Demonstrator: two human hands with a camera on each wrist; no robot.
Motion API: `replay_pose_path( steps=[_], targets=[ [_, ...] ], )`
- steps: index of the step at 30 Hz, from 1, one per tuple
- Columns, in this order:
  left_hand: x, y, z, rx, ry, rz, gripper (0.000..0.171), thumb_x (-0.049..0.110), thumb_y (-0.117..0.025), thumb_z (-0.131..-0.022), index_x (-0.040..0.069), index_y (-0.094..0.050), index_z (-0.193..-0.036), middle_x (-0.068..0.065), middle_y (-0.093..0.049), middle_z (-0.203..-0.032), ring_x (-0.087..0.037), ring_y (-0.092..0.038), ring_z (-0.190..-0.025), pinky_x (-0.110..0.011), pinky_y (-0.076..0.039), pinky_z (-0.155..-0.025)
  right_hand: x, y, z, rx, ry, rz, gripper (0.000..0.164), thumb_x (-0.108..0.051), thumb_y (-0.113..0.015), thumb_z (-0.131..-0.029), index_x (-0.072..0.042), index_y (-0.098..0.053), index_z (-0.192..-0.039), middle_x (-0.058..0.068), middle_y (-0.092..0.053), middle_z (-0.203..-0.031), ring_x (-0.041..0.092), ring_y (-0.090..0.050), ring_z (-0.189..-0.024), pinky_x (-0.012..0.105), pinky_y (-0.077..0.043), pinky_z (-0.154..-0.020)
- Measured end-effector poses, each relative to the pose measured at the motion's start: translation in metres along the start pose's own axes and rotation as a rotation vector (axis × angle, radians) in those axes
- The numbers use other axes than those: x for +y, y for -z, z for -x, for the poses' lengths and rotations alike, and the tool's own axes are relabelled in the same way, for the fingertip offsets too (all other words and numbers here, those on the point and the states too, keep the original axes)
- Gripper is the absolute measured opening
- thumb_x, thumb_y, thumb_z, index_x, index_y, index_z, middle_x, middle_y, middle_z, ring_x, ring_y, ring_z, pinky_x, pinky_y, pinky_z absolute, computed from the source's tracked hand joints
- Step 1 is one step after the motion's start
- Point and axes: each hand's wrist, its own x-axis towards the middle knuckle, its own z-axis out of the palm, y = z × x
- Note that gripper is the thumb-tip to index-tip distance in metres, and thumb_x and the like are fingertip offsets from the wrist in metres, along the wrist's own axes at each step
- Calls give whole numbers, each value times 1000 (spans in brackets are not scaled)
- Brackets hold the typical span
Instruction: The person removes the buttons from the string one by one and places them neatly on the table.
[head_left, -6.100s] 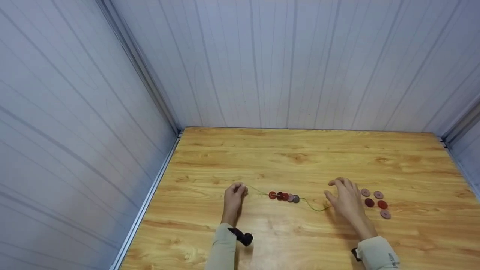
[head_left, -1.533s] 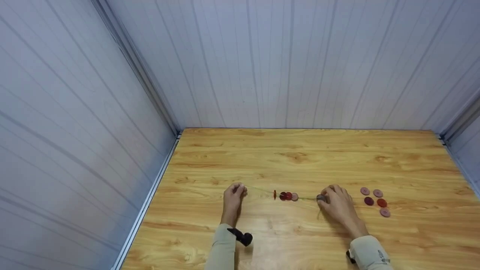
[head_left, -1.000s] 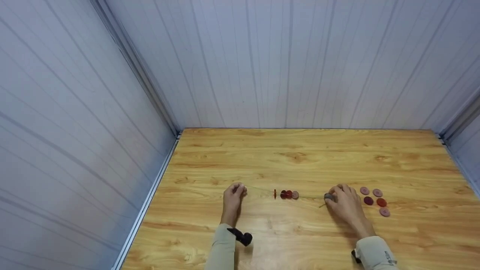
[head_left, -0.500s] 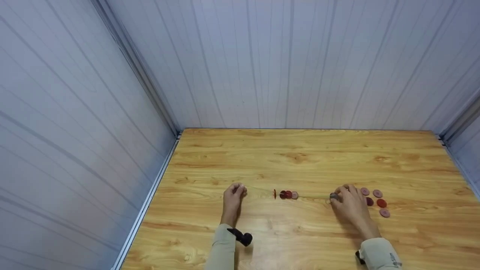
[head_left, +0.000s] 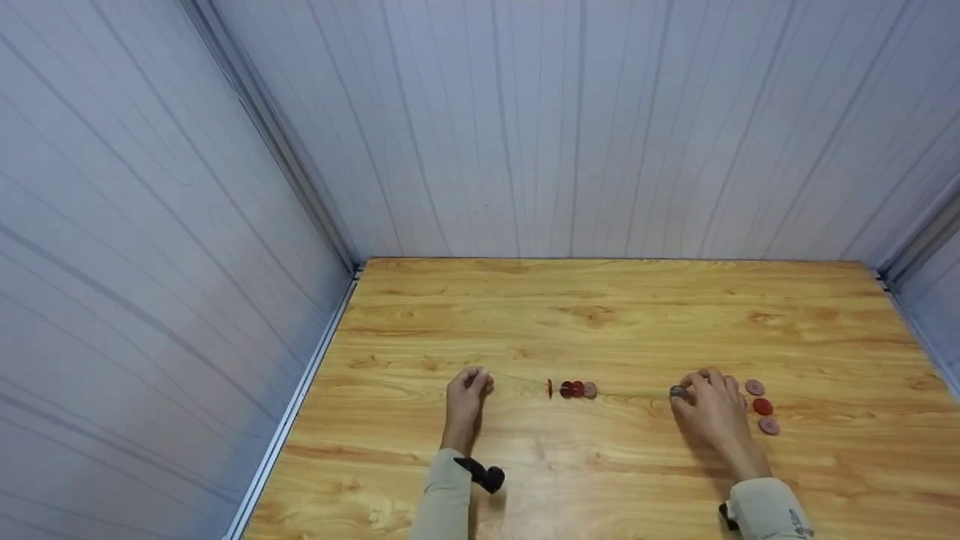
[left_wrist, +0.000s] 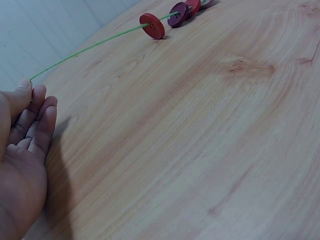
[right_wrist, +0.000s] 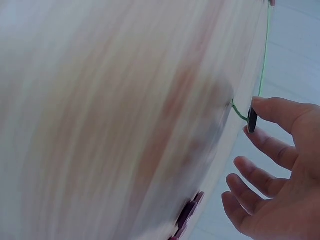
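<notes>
Wood tabletop (head_left: 600,315); left hand (head_left: 466,396) pinches green string (left_wrist: 115,37), right hand (head_left: 714,409) a button (head_left: 678,393), apparently grey

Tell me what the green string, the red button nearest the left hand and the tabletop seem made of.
Green string: probably textile cord, matt; its short tail curves softly.
Red button: likely plastic, smooth; evenly coloured with a clean rim, though painted wood is possible.
Tabletop: wood or wood-look laminate, slightly glossy; brown grain and pale reflections show.
</notes>
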Motion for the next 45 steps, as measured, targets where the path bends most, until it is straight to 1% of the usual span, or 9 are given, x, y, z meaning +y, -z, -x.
replay_pose_path(
  steps=[2,5,8,12,21,28,32,37,45],
  targets=[
    [-1,0,1,-12,-9,17,12,2,-55,-96,-10,-56,-93,-10,-59,-82,-19,-56,-75,-31,-51,-74,1,1,1,7,-1,2,24,-20,-66,-90,-5,-61,-107,27,-45,-129,50,-33,-122,66,-25,-98],
    [-1,1,1,-22,0,43,11,3,-55,-96,-8,-56,-94,-7,-58,-84,-20,-56,-78,-33,-52,-76,4,2,1,17,0,4,24,-20,-67,-89,-4,-62,-106,27,-46,-128,51,-33,-122,67,-24,-99],
    [-2,1,2,-15,12,42,10,4,-55,-96,-6,-56,-95,-6,-59,-85,-21,-57,-80,-33,-52,-78,5,2,2,20,2,3,25,-20,-68,-88,-4,-61,-107,27,-46,-128,51,-33,-122,67,-21,-100],
    [-2,1,1,-10,7,24,9,2,-55,-96,-6,-57,-93,-8,-59,-84,-21,-58,-80,-34,-52,-77,7,3,3,20,1,2,25,-19,-67,-89,-3,-61,-107,27,-44,-129,51,-33,-122,67,-20,-101],
    [-2,0,1,-11,-8,16,13,2,-54,-96,-10,-57,-96,-8,-60,-83,-20,-58,-78,-33,-52,-76,10,8,5,1,-14,-19,27,-21,-67,-90,-4,-60,-109,27,-42,-131,49,-32,-121,64,-20,-101],
    [-2,1,1,-11,-6,37,9,2,-55,-95,-7,-57,-93,-7,-59,-82,-19,-56,-76,-33,-51,-75,13,9,7,-5,-33,-15,27,-23,-64,-91,-5,-59,-111,26,-40,-132,49,-30,-123,65,-20,-100],
    [-2,1,1,-18,-6,36,11,2,-54,-96,-9,-56,-95,-7,-59,-83,-19,-56,-77,-33,-52,-76,13,9,9,-3,-37,-14,28,-23,-64,-92,-5,-59,-112,27,-40,-132,49,-29,-123,65,-21,-99],
    [0,1,3,-27,-1,22,15,2,-53,-97,-12,-55,-101,-10,-59,-85,-21,-56,-78,-35,-52,-78,13,10,9,0,-35,-4,30,-22,-64,-91,-3,-59,-113,28,-41,-129,49,-31,-119,64,-21,-98],
    [2,0,4,-15,1,30,16,1,-54,-96,-14,-55,-102,-10,-59,-85,-21,-56,-78,-36,-51,-80,12,10,9,-9,-45,-1,31,-23,-64,-91,-3,-59,-115,28,-41,-130,50,-29,-120,64,-21,-99]
  ],
)
